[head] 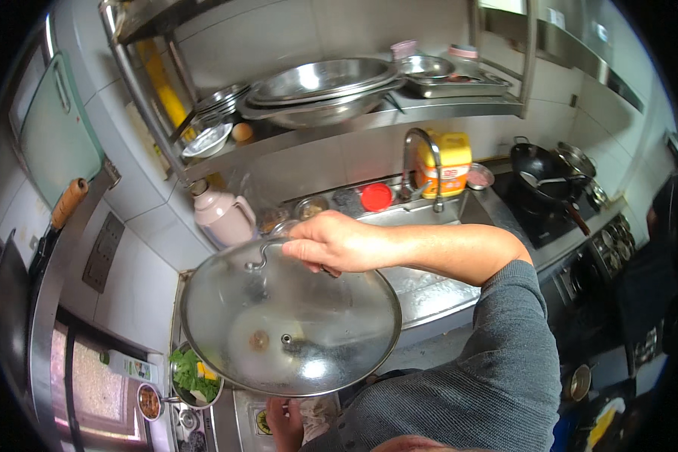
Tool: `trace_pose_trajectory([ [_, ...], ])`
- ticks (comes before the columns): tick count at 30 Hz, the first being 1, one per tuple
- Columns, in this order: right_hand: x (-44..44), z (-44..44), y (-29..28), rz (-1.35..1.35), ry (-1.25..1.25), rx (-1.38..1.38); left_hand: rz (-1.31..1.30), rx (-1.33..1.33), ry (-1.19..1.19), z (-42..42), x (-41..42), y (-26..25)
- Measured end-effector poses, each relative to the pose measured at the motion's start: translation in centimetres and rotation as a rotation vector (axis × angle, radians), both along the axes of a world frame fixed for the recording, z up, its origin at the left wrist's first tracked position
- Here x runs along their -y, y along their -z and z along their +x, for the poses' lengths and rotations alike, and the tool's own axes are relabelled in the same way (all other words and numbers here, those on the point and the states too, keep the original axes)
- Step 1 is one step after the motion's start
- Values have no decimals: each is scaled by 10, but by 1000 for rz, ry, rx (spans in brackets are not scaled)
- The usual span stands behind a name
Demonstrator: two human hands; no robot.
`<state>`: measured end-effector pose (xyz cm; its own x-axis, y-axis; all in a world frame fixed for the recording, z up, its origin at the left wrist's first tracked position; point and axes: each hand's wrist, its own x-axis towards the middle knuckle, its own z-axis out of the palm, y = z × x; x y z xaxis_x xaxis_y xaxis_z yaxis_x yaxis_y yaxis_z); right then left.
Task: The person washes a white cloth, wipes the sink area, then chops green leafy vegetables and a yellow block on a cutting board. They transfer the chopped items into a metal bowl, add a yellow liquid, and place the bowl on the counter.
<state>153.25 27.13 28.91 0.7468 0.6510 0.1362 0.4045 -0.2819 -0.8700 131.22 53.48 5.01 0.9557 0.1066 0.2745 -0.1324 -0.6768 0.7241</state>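
Observation:
My right hand (pixel 339 243) grips the curved metal handle (pixel 258 259) of a large glass pot lid (pixel 339 322) with a metal rim. The lid is tilted, fogged and wet, with a small steam vent near its middle. Through the glass, a pale shape and a brownish spot show only dimly. My left hand (pixel 284 421) is at the bottom, just below the lid's lower edge, and whether it holds anything is not visible. Beside it lies a pale crumpled cloth (pixel 321 418). Left of the lid, a bowl of green leafy vegetables (pixel 195 376) is partly covered by its rim.
Behind the lid stand a pink thermos jug (pixel 223 214), a red lid (pixel 376 197), a sink faucet (pixel 409 164) and a yellow jug (pixel 455 147). A black wok (pixel 537 164) sits at right. Overhead, a steel shelf (pixel 361 120) carries basins. A cup of brown food (pixel 148 401) stands at lower left.

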Motion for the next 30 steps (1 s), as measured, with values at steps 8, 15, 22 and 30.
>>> trace_pose_trajectory([
  [8,105,-57,-64,-11,497,252,-139,50,106,8,18,-18],
  [15,193,35,-152,69,828,427,-63,27,138,15,22,-5],
  [22,211,206,-193,-266,1090,571,57,147,60,38,48,16],
  [30,128,299,-239,-403,899,500,-104,-30,-188,49,108,-2],
])
